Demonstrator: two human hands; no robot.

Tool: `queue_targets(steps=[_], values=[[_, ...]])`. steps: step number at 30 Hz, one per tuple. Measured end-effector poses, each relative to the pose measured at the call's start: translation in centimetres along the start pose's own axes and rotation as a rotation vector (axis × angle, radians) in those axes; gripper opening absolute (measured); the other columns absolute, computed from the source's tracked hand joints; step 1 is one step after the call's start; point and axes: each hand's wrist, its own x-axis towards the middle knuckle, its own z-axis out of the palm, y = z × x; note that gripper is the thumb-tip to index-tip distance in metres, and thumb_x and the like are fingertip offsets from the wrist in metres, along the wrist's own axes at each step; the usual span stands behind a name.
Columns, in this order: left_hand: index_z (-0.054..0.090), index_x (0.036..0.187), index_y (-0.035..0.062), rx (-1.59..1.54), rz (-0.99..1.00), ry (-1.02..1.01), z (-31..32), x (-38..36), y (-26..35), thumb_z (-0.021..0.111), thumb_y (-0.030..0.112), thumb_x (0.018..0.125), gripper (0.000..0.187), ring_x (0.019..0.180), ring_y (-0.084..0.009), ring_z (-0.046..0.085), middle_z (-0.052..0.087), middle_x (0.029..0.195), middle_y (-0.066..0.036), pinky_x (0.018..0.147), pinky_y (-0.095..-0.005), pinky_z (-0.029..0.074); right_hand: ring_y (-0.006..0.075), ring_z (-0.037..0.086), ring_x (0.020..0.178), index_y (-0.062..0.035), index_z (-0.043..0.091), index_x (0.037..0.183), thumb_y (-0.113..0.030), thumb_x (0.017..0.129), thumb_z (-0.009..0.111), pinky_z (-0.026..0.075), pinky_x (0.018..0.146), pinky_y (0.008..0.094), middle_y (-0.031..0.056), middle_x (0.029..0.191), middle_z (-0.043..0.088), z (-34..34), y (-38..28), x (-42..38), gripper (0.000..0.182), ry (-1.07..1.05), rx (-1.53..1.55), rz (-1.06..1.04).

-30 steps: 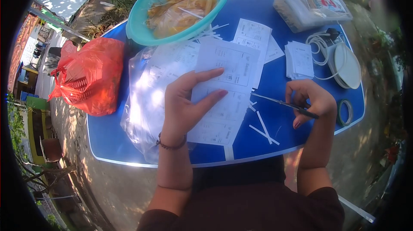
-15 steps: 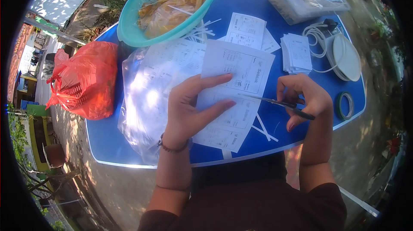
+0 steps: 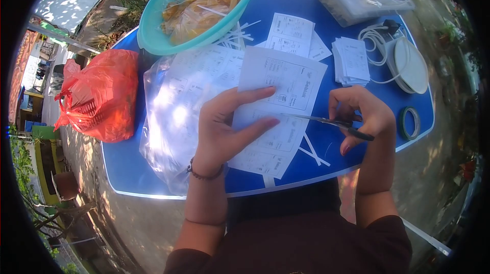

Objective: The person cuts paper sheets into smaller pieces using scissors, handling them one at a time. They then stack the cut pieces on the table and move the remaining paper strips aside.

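One sheet [image 3: 280,77], seemingly lettered "Seblak", is pinched in the left hand [image 3: 220,123] while the right hand [image 3: 371,115] grips scissors [image 3: 360,133].

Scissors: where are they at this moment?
In the head view, the scissors are right of centre, held in the right hand, their blades pointing left across the edge of the printed sheet held by the left hand.
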Motion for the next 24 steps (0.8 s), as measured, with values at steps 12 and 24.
queue_targets(steps=[12, 24], values=[[0.068, 0.114, 0.0, -0.01, 0.026, -0.001, -0.05, 0.0, 0.02, 0.077, -0.005, 0.075, 0.04, 0.094, -0.0175, 0.068, 0.068, 0.108, -0.015, 0.08, -0.0265, 0.055, 0.0002, 0.04, 0.044, -0.0021, 0.055, 0.083, -0.025, 0.051, 0.097, 0.023, 0.043, 0.0207, -0.0011, 0.049, 0.053, 0.01, 0.52, -0.28, 0.057, 0.065, 0.004, -0.015], [0.068, 0.114, 0.0001, -0.025, 0.022, 0.014, 0.11, -0.01, -0.07, 0.077, -0.005, 0.075, 0.041, 0.095, -0.0172, 0.067, 0.068, 0.108, -0.015, 0.081, -0.026, 0.055, 0.0008, 0.044, 0.042, -0.0015, 0.057, 0.083, -0.014, 0.055, 0.095, 0.024, 0.041, 0.0197, -0.0002, 0.049, 0.054, -0.09, 0.78, -0.17, 0.049, 0.085, -0.082, -0.12]])
